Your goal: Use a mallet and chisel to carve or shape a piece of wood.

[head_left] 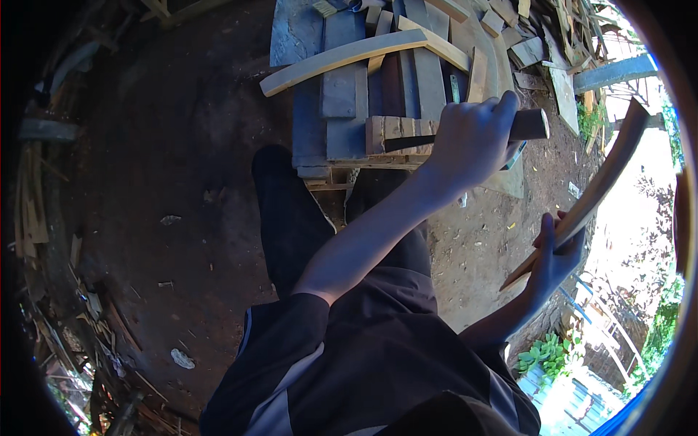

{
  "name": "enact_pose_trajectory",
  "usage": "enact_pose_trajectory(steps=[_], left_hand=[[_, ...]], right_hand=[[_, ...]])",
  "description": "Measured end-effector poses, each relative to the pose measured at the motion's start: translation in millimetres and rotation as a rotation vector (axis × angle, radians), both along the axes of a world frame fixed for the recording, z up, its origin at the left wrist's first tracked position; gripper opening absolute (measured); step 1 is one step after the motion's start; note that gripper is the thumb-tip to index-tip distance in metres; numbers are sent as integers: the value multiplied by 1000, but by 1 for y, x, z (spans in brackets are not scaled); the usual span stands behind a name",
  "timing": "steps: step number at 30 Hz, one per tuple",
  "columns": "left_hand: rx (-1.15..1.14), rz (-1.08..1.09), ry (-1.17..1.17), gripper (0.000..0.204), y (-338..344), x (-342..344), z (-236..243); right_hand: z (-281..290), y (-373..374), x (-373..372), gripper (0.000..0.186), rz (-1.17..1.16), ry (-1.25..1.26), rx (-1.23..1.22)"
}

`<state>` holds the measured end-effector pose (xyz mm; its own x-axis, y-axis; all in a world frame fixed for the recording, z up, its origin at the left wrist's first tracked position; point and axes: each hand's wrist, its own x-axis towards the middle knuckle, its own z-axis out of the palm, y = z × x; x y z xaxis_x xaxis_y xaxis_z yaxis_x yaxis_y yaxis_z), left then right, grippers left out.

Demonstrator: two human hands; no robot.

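My left hand [472, 142] is closed around a tool with a thick dark handle [536, 125], held above the near right edge of the workbench [342, 134]. A narrow dark part sticks out on the tool's left; its exact kind cannot be made out. Out to the right, my right hand [556, 254] grips a long, curved wooden piece [600, 182] near its lower end, tilted up and away from the bench. A notched wooden block [400, 129] lies at the bench's near edge, just left of my left hand. Below that hand, a teal edge [515, 155] shows partly.
A pale curved wooden piece [342, 62] lies across the bench, touching another strip [440, 48]. Wood offcuts [527, 51] are heaped at the far right. Scrap wood lines the left side [33, 196]. Bare dirt floor [160, 167] spreads left; a green plant [545, 352] grows at lower right.
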<state>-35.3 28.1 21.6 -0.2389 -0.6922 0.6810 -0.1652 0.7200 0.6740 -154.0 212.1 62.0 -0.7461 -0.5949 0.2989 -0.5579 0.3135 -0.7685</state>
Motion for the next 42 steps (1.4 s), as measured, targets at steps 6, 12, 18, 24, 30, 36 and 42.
enact_pose_trajectory(steps=[6, 12, 18, 24, 30, 36, 42], left_hand=[[7, -10, 44, 32, -8, 1, -1], [64, -1, 22, 38, -5, 4, -16], [74, -5, 29, 35, -11, 3, -7], [43, -7, -23, 38, -4, -6, -13], [25, 10, -26, 35, 7, -9, -26], [44, 87, -42, 34, -8, 1, -5], [45, 53, -35, 32, -4, -12, -11]], right_hand=[[3, -4, 3, 46, 27, 236, 255], [-40, 3, -18, 61, -36, 176, 64], [-24, -22, -17, 29, 89, 39, -142], [-11, -29, -29, 34, 173, 48, -109], [2, -22, -28, 48, 209, 388, 372], [2, -13, -30, 43, 178, 190, 384], [1, 9, -46, 47, -16, 209, 364]])
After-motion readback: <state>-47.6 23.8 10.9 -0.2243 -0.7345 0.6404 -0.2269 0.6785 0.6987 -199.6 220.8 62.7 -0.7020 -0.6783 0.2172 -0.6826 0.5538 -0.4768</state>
